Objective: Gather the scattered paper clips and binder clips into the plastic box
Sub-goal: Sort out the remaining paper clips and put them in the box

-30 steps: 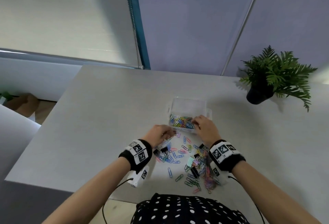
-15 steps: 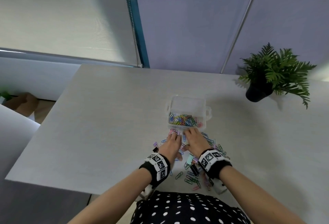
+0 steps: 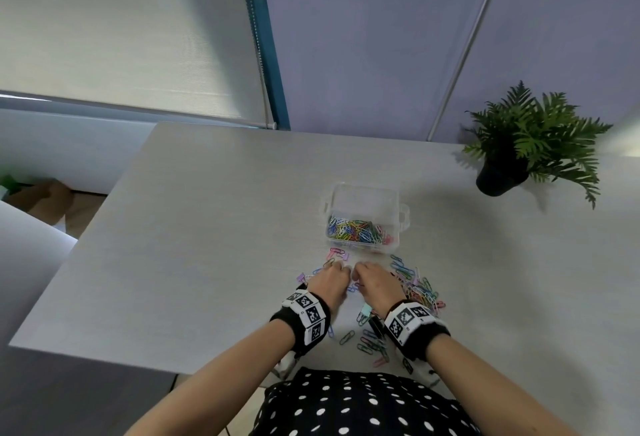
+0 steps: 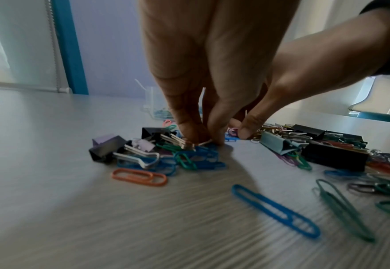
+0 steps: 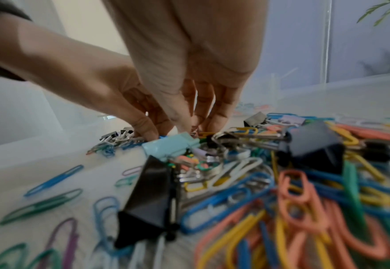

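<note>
The clear plastic box (image 3: pixel 401 217) holds several coloured paper clips (image 3: pixel 356 229). Just in front of it my left hand (image 3: pixel 330 280) and right hand (image 3: pixel 372 278) sit side by side, fingers curled down into the scattered clips. In the left wrist view the left fingertips (image 4: pixel 196 136) pinch at blue and white paper clips (image 4: pixel 203 147) beside a black binder clip (image 4: pixel 155 133). My right fingertips (image 5: pixel 214 120) pinch clips behind a teal binder clip (image 5: pixel 168 145). More paper clips (image 3: pixel 420 292) and black binder clips (image 5: pixel 313 145) lie to the right and near my body.
A potted fern (image 3: pixel 519 148) stands at the table's back right. The grey table (image 3: pixel 207 228) ends in a near edge by my body and a left edge (image 3: pixel 86 262). A wall and a roller blind lie behind.
Both hands drew back from the box toward me and came down into the loose clips. Their fingers went from lying flat on the clips to curled with the tips down.
</note>
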